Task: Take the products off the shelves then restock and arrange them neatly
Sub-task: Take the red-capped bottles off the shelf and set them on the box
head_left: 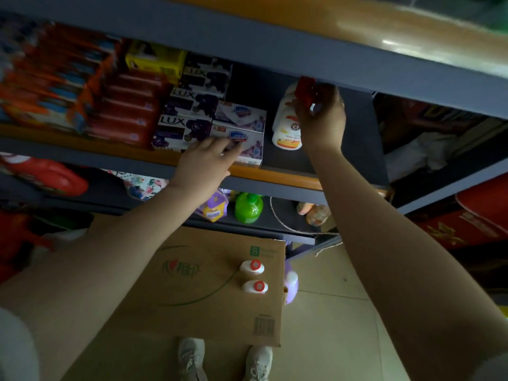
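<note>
On the middle shelf (277, 176) stands a white bottle (286, 125) with a red cap. My right hand (321, 119) grips that bottle at its cap and neck, just under the upper shelf's edge. My left hand (203, 163) lies with straight fingers on the front white soap box (247, 144), beside the purple LUX soap boxes (178, 127). Two more white bottles with red caps (253, 276) stand on a cardboard box (209, 287) on the floor below.
Red soap boxes (123, 111), orange packs (49, 78) and a yellow pack (154, 60) fill the shelf's left side. A green bottle (248, 207) and a purple pouch (213, 207) sit on the lower shelf. Red boxes (472, 218) stand at the right.
</note>
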Demonstrator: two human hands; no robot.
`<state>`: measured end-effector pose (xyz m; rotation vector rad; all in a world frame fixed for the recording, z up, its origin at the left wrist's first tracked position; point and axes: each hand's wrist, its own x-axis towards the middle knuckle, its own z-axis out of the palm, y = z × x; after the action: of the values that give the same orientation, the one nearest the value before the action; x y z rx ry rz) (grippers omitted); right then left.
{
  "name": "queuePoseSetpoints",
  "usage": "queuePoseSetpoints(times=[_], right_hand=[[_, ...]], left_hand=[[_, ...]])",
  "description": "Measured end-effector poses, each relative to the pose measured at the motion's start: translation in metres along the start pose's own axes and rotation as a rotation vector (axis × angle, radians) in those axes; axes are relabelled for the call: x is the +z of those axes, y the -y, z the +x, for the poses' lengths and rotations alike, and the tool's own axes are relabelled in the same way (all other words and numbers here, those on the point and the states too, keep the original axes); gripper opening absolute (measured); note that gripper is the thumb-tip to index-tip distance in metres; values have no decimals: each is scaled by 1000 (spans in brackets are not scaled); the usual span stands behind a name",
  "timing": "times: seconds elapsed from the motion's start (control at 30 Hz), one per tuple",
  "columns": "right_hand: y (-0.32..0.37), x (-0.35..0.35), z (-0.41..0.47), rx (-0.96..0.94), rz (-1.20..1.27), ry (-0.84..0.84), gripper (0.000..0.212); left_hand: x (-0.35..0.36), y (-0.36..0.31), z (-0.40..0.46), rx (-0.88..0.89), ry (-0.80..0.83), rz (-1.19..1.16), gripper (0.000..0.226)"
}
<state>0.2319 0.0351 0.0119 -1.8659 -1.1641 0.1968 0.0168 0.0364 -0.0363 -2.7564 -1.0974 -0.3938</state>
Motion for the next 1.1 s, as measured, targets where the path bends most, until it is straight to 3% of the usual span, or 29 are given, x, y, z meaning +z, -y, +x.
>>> queuePoseSetpoints(times=[0.17, 0.33, 0.43, 0.53, 0.63, 0.7, 0.8, 0.97, 1.1], right_hand=[[7, -3, -16, 3, 22, 6, 22], [15, -32, -70, 147, 381, -94, 17], [17, -48, -93, 261, 627, -113, 9], [12, -55, -112, 409, 843, -42, 4], [5, -57, -131, 553, 983, 71, 7], [3, -58, -142, 624, 977, 121, 9], [2, -63, -150, 609, 768, 150, 7], [-5, -80, -157, 519, 677, 398, 12], [-12, -92, -161, 383, 676, 518, 17]], left_hand=[[3, 2, -4, -56, -13, -118, 61], [-4, -10, -11, -151, -4, -409, 67], [-19, -31, -18, -174, -115, -655, 70], [-30, -56, -30, -185, -165, -833, 65], [-33, -72, -37, -233, -106, -875, 56], [-31, -76, -41, -278, -27, -905, 48], [-32, -82, -48, -411, 81, -1092, 35], [-31, -101, -66, -754, 338, -1762, 18], [-17, -114, -83, -723, 395, -1955, 26]])
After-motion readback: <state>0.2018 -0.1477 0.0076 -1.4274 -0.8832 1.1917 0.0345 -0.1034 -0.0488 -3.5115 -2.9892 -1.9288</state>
